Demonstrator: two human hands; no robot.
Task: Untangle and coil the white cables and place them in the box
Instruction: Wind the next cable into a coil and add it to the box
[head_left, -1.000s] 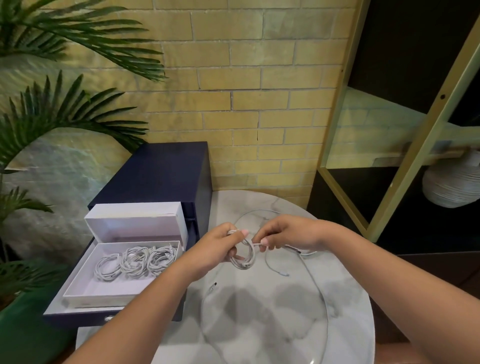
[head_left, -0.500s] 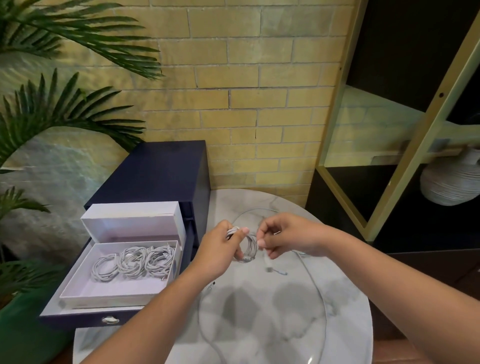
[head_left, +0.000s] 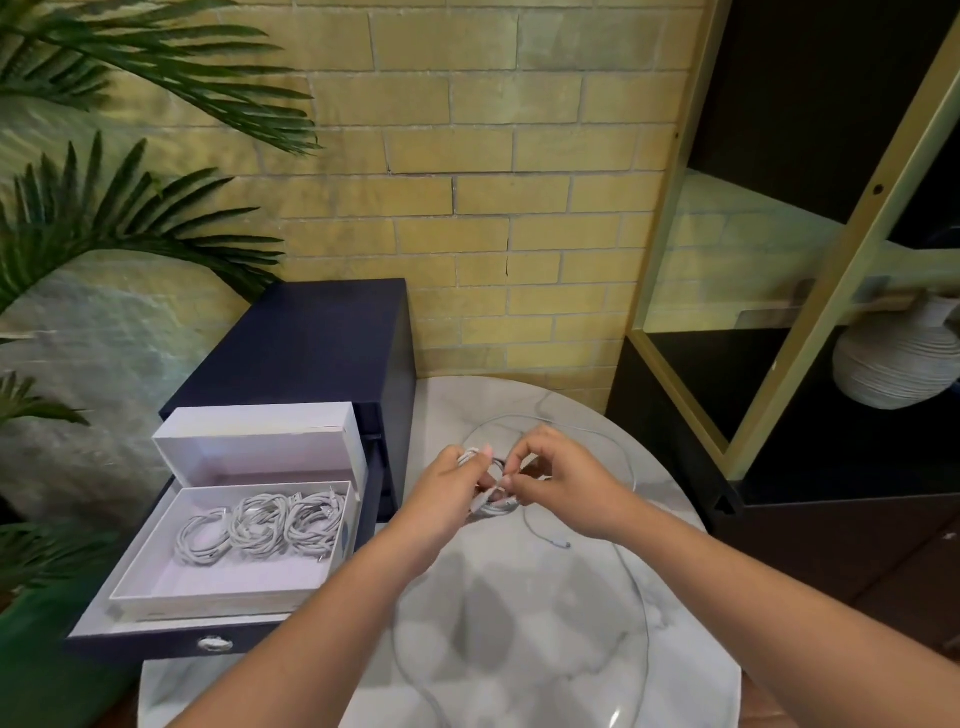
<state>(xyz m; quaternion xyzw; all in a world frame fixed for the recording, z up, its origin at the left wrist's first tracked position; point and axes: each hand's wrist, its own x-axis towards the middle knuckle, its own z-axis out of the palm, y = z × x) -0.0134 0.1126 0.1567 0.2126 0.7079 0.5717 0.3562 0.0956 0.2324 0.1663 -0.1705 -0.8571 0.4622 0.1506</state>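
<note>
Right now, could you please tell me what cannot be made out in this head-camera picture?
Head view only:
- coil: fingers of the left hand and right hand cover much of it; turns uncountable.
- loose cable: plug too small to identify; its loops leave the bottom edge.
- bundles in the box: overlapping strands, cable count unclear.

Soft, even light from above fills the corner, bright on the brick wall (head_left: 493, 156) and the marble table (head_left: 675, 649), where blurry grey shadows pool mid-top. A small glint marks its near edge. The cabinet (head_left: 831, 545) at right sinks almost black. The white cable (head_left: 496, 511) barely shows against the marble. Straight lines bow near the edges, and detail is soft throughout.
</note>
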